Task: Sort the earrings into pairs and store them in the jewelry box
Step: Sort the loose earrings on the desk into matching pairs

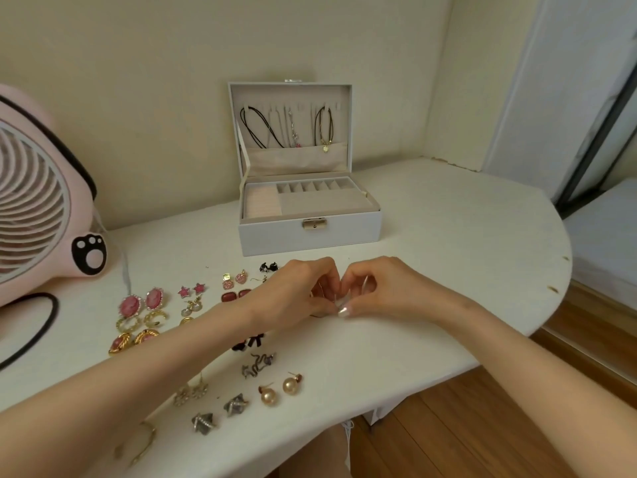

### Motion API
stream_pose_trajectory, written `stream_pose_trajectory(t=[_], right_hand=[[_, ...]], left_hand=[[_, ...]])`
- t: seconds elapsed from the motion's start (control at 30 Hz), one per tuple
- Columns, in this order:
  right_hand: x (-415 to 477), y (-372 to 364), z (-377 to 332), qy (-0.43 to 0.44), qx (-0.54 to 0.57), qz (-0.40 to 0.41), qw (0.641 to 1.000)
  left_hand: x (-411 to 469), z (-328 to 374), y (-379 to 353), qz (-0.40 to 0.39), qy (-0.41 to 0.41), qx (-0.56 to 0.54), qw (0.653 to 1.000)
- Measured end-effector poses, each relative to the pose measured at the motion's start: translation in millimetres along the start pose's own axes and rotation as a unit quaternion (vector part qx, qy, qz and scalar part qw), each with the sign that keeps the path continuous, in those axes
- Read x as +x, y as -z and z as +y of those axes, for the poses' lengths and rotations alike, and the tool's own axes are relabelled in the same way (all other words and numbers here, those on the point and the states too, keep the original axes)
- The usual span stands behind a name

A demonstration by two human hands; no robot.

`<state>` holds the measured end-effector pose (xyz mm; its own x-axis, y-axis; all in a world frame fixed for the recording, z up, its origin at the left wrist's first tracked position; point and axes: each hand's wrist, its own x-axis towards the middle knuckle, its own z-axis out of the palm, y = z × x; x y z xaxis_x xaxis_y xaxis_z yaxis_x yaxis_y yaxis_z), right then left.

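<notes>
From where I watched, the sorting looked nearly done and the storing not begun. The earrings (290,385) lay in matched pairs across the left half of the worktop (448,257), while the trays of the open jewelry box (310,232) at the back edge looked bare. The left hand (296,291) and right hand (382,288) met mid-worktop, just in front of the box, fingers (343,311) curled and pinched on what seemed a thin earring (365,282), too fine to be sure.
</notes>
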<state>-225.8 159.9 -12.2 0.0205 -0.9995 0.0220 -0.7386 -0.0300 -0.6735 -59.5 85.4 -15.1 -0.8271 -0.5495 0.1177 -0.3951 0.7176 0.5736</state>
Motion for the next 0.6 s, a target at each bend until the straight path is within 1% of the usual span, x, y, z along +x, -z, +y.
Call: stream_pose_trajectory(t=[0.13,0.2,0.37,0.47,0.6], right_hand=[[2,-2,1,0.013,-0.03,0.01,0.999],[0,4,-1,-0.002,-0.012,0.019,1.0],[-2,15,-1,-0.026,0.078,0.063,0.995],[1,16,-2,-0.014,0.069,0.085,0.994],[3,12,-3,0.004,0.091,0.082,0.993]], left_hand=[[-2,-2,2,-0.006,-0.002,0.021,1.0],[-2,-3,4,0.001,-0.009,0.031,0.999],[0,-2,16,0.04,-0.007,0.026,0.999],[-1,2,22,0.047,-0.01,0.011,0.999],[-4,3,25,0.036,-0.008,0.02,0.999]])
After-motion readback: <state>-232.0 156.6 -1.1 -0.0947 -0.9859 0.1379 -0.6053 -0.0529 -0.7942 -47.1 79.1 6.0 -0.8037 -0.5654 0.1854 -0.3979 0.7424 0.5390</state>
